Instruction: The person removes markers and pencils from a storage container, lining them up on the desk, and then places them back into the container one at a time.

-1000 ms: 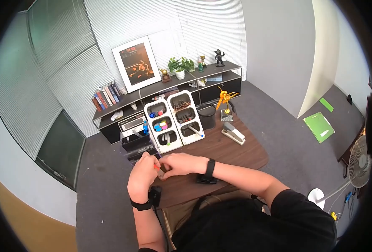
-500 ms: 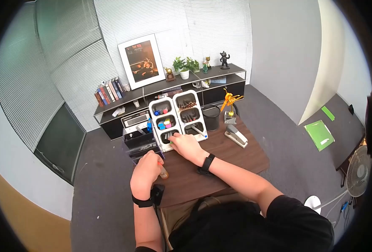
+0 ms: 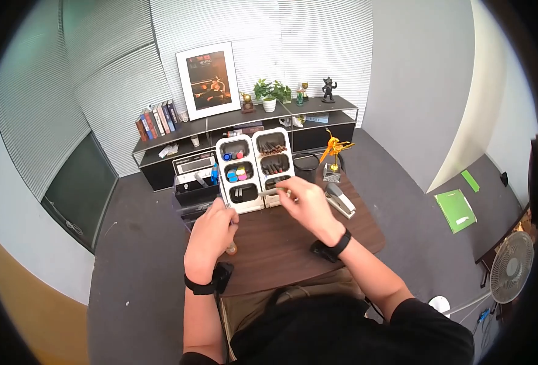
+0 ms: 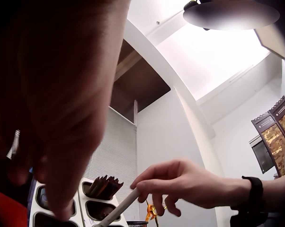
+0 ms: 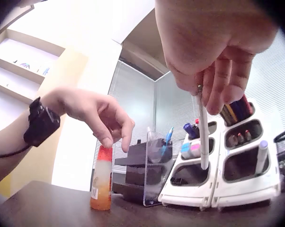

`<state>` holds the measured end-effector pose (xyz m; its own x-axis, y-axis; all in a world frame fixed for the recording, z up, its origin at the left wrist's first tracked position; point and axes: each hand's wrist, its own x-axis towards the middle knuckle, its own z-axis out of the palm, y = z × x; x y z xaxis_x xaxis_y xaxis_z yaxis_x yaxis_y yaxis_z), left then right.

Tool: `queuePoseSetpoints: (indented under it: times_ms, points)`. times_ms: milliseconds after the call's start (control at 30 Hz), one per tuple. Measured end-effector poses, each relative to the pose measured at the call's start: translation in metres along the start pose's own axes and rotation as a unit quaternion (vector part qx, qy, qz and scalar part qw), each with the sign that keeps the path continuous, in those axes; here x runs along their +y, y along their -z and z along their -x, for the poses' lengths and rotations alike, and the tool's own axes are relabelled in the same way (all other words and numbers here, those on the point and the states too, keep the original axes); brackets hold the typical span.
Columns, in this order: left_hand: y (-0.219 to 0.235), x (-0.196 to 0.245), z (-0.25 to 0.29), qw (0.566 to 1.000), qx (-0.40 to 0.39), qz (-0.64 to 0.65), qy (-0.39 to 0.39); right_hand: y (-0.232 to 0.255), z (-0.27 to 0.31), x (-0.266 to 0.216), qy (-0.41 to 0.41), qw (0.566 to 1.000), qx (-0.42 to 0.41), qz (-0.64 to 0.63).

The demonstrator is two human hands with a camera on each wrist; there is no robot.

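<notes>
My right hand (image 3: 308,207) pinches a white pen (image 5: 203,137) between thumb and fingers, in front of the lower part of a white six-compartment organizer (image 3: 258,176). Bent but loose, the fingers of my left hand (image 3: 211,234) hang at the red cap of an upright bottle with orange contents (image 5: 102,184); a fingertip appears to touch the cap in the right wrist view. The lower left compartment has a few light sticks, and a blue-ended marker (image 5: 262,156) leans in the lower right one. Part of the bottle is hidden by my left hand in the head view.
A black desk file holder (image 3: 190,198) is left of the organizer. Right of it are a stapler (image 3: 340,201) and a golden figurine (image 3: 334,149). Behind the desk runs a low shelf (image 3: 190,129) with books, a framed picture and plants.
Leaving the bottle, my right hand reached the organizer's lower left compartment, then moved right with a pen. My left hand stayed by the bottle, its fingers shifting about the cap.
</notes>
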<state>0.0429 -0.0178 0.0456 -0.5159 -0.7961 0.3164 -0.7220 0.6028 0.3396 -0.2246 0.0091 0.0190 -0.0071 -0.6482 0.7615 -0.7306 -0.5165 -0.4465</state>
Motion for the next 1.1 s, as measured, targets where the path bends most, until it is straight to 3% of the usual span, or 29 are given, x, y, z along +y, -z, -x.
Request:
queuePoseSetpoints:
  times_ms: [67, 167, 233, 300, 333, 467, 567, 633, 667, 1000, 1100]
  points:
    - [-0.004, 0.005, -0.009, 0.991, 0.081, 0.052, -0.093, 0.015, 0.001, 0.000, -0.019, 1.000, 0.009, -0.002]
    - [-0.012, 0.008, -0.023, 0.982, 0.039, 0.155, -0.101, 0.026, 0.007, 0.007, -0.033, 0.999, 0.014, 0.006]
    - [-0.024, 0.004, -0.028, 0.978, 0.053, 0.161, -0.124, 0.027, 0.012, 0.012, -0.037, 0.999, 0.012, 0.015]
    - [-0.037, -0.001, -0.032, 0.960, -0.052, 0.274, -0.034, 0.028, 0.012, 0.015, -0.042, 0.999, 0.012, 0.026]
    - [-0.044, -0.003, -0.033, 0.954, -0.055, 0.293, -0.035, 0.027, 0.012, 0.014, -0.031, 0.999, 0.019, 0.028]
    - [-0.049, -0.011, -0.034, 0.948, -0.108, 0.298, -0.002, 0.025, 0.013, 0.024, 0.019, 0.997, 0.015, 0.073]
    - [-0.046, -0.010, -0.033, 0.966, -0.157, 0.200, 0.036, 0.024, 0.015, 0.025, 0.022, 0.996, 0.002, 0.090]
    - [-0.048, -0.009, -0.030, 0.997, -0.048, 0.056, 0.005, 0.020, 0.018, 0.028, 0.020, 0.996, -0.001, 0.088]
    - [-0.053, -0.012, -0.032, 0.999, -0.016, 0.049, -0.012, 0.018, 0.019, 0.030, 0.017, 0.995, -0.009, 0.097]
    - [-0.065, 0.000, -0.038, 0.998, 0.047, 0.041, -0.034, 0.007, 0.018, 0.042, 0.040, 0.986, -0.060, 0.148]
    - [-0.058, 0.000, -0.038, 0.997, 0.042, 0.062, -0.007, 0.001, 0.017, 0.047, 0.047, 0.983, -0.079, 0.158]
